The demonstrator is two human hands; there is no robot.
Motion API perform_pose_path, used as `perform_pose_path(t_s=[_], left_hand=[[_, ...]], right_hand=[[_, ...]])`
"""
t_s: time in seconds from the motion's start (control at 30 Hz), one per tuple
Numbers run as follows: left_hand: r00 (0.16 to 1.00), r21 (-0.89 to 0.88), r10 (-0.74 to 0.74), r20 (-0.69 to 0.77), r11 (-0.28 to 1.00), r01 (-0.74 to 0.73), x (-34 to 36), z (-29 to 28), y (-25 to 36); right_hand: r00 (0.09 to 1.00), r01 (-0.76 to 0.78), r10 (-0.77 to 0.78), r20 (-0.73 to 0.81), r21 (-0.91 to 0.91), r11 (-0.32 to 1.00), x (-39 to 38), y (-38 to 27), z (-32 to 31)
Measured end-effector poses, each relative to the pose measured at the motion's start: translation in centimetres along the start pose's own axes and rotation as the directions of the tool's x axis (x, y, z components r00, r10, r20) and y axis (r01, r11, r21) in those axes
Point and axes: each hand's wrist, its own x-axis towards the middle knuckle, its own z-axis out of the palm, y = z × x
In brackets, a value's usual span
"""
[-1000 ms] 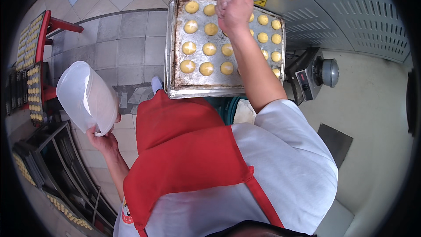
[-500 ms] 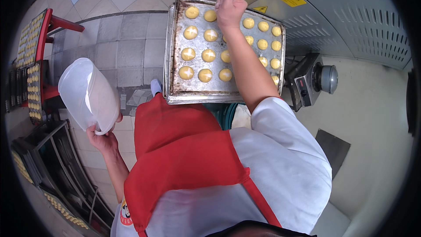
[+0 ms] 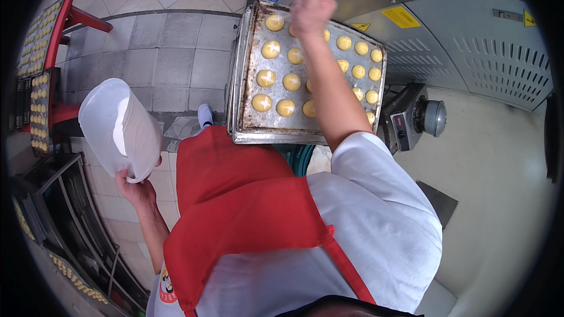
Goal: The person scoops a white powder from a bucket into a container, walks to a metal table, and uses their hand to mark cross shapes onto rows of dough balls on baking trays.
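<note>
My left hand point(image 3: 136, 191) grips a translucent plastic pitcher point(image 3: 144, 141) at its handle. It is held tilted to the left of the tray, with something white visible inside. My right hand point(image 3: 313, 12) is a closed fist above the far part of a worn metal baking tray point(image 3: 249, 122); whatever it holds is hidden. Rows of round yellow dough pieces point(image 3: 265, 78) lie on the tray, several bearing white marks on top. My right forearm crosses over the tray and hides some pieces. The tray rests on top of other trays.
A grey vented metal cabinet point(image 3: 435, 53) stands close beyond the tray's right side. Next to the tray is a small machine with a round metal part point(image 3: 435, 118). At left are a red rack point(image 3: 70, 17) with filled trays and a dark metal rack point(image 3: 64, 199).
The view has turned slightly, so the tray looks more tilted. My right fist now covers part of a far-row dough piece that showed before. The pitcher stays in my left hand.
</note>
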Motion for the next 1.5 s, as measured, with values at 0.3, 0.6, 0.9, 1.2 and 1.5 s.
perform_pose_path(t_s=[0.3,0.6,0.9,1.2,1.5], left_hand=[[0.992,0.032,0.007,0.128,0.999,-0.011,1.6,-2.3,-1.0],[0.996,0.004,0.022,0.087,1.0,-0.022,-2.2,-0.3,-1.4],[0.995,0.018,0.058,0.078,0.998,-0.06,-4.7,-0.3,-2.6],[0.988,0.04,0.064,0.144,0.997,-0.07,-6.1,-1.6,-3.6],[0.993,0.042,0.083,0.081,0.995,-0.086,-9.0,0.6,-4.0]], right_hand=[[0.978,-0.002,-0.026,-0.207,-0.136,0.991,0.7,-2.7,-8.4],[0.977,-0.098,0.073,-0.199,-0.116,0.988,-3.8,-6.7,-8.7],[0.972,-0.113,0.144,-0.187,0.167,0.98,-4.5,-10.6,-12.5],[0.957,-0.097,0.106,-0.268,0.047,0.994,-3.6,-8.0,-16.6],[0.947,-0.028,0.06,-0.315,0.105,0.994,1.0,-5.0,-16.7]])
